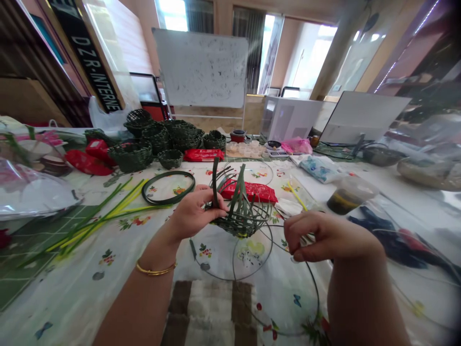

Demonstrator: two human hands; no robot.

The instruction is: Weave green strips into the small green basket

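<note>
My left hand (200,211) is closed on the left rim of a small, partly woven dark green basket (239,222), thumb and fingers pinching it beside an upright strip. Loose green strips (237,192) stick up and curl from its edge. To the right, my right hand (313,235) is closed in a pinch on a thin dark strand (275,225) that runs across from the basket. More of this strand loops over the tablecloth below both hands. Just behind the basket lies a red packet (252,191).
Green and yellow strips (108,211) and a coiled green band (144,190) lie on the left. Finished woven baskets (173,134) stand stacked at the back, near another red packet (204,154). On the right are a plastic tub of dark contents (345,197) and a monitor (363,115).
</note>
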